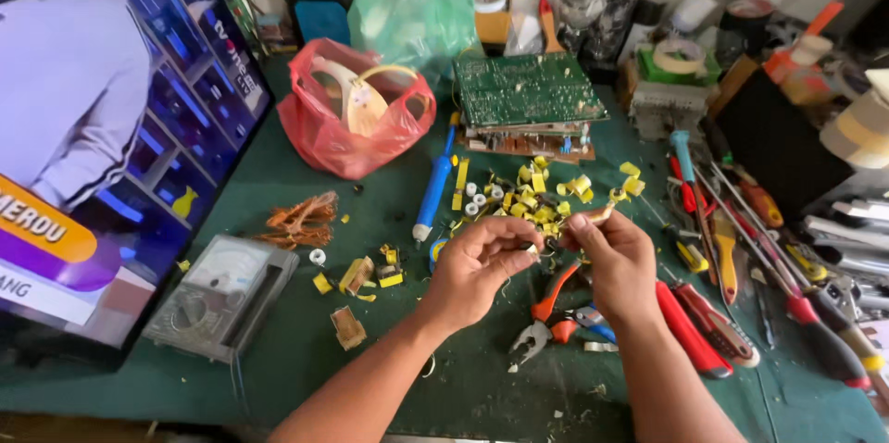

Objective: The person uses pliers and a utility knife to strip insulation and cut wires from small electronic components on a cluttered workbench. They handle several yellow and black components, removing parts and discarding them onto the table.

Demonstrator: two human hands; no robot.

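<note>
My left hand (477, 262) and my right hand (616, 258) meet above the green bench mat (306, 350), fingertips pinched together on a small component (600, 214) wrapped in yellow tape. My right hand grips the part; my left fingers pinch at its end, where a thin wire or tape end seems to run. Just behind my hands lies a heap of yellow tape scraps and small white bobbins (532, 195). Under my hands rest orange-handled pliers (546, 309).
A switched-on screen (102, 128) leans at the left, with an analog multimeter (222, 295) below it. Copper wire coils (301, 219), a blue desoldering pump (433, 191), a red bag (356, 119), stacked circuit boards (526, 96) and several screwdrivers (722, 249) surround the work spot.
</note>
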